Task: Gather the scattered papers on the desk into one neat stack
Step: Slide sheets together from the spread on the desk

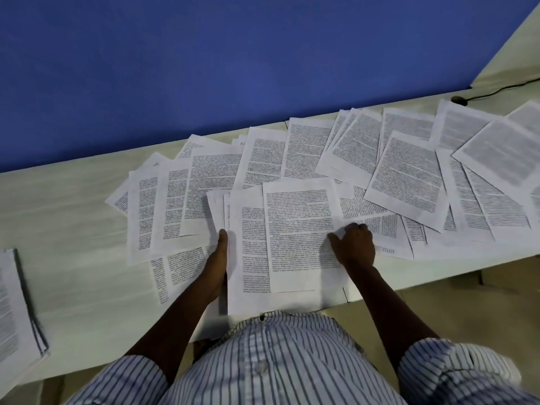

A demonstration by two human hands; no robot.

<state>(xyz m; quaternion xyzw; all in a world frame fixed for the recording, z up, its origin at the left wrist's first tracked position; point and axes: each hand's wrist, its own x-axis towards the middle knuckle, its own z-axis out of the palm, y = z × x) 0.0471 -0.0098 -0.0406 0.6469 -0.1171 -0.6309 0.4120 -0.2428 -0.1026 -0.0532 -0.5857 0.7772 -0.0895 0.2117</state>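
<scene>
Left hand (216,267): grips the left edge of the central bundle (251,258). The thumb lies flat on top along that edge, and the fingers appear to be tucked beneath, out of sight.

Right hand (356,247): rests at the right edge of the bundle's top sheet (298,229), knuckles up and fingers curled, with the thumb spread onto the sheet. It cannot be determined whether the fingertips pinch a sheet or only press down.

Location: the central bundle lies on the desk (58,217) directly in front of the person. Loose sheets (409,176) fan out behind it and to both sides, overlapping one another, and run furthest to its right. A side stack (14,302) lies well apart to its left.

Handling (judgement):
- Printed office paper is light, thin and limp. A single sheet will sag if lifted by one corner.
- Sheets slide easily over each other and over the smooth desk, so dragging is likely to work better than picking.
- Edges crease readily. Take hold along the two long edges, thumbs on top and fingers under.
- Square the bundle by tapping one edge on the desk.

Not readable:
- The side stack is cut off by the frame edge.
- The rightmost sheets run out of frame.
- The sheet count in the bundle is hidden by overlap.
- The print is too small to read.
</scene>
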